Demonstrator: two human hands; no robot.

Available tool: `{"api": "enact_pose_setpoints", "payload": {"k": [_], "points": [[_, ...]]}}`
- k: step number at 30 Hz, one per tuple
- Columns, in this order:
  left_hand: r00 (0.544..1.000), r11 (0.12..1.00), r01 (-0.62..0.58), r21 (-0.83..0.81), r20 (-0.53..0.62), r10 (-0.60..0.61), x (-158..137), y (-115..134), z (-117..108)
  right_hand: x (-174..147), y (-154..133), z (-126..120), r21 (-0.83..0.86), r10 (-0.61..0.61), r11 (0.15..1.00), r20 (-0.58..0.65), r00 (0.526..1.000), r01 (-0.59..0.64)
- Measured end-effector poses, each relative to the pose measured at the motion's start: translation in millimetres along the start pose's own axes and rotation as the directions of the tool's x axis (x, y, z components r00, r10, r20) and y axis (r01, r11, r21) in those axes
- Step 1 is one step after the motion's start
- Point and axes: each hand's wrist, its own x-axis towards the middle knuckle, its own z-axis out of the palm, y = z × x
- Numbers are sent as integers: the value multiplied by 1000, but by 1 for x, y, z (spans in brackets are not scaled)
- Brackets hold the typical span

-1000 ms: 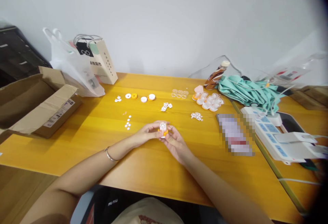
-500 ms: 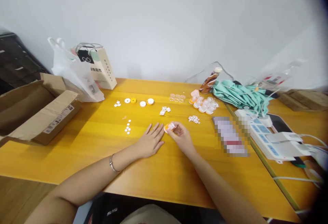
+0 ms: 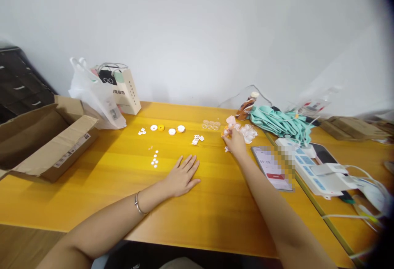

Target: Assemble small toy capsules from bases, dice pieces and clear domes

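My left hand [image 3: 181, 176] lies flat on the table, fingers spread, with nothing in it. Over at the right, my right hand [image 3: 236, 142] is closed on a small orange-and-white round piece [image 3: 225, 132]; my fingers hide part of it. It touches or sits just beside a cluster of clear domed pieces [image 3: 248, 132]. White openwork pieces [image 3: 227, 149] are partly covered by that hand. Another little pile of white openwork pieces [image 3: 197, 139] lies between the hands, farther back. Clear round cups [image 3: 211, 125] stand in two rows behind it.
White and yellow discs [image 3: 160, 127] form a row at the back left, with small white dots [image 3: 154, 161] nearer. A cardboard box [image 3: 70, 150] and plastic bag [image 3: 98, 104] occupy the left. Rightward are a bottle [image 3: 247, 106], phone [image 3: 271, 166], power strip [image 3: 303, 166] and green fabric [image 3: 280, 124].
My right hand has moved right and away from me, carrying the orange-and-white piece from beside my left hand to the clear cluster. My left hand stays flat. The view has shifted slightly.
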Motion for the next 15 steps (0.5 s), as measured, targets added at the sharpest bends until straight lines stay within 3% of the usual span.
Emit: {"api": "enact_pose_setpoints", "payload": {"k": [7, 15], "points": [[1000, 1000, -5, -3, -2, 5, 0, -1, 0, 6, 0, 1, -374, 11, 926, -91, 996, -44], [1000, 1000, -3, -3, -3, 3, 0, 0, -1, -2, -7, 4, -292, -36, 956, -213, 976, -28]]}}
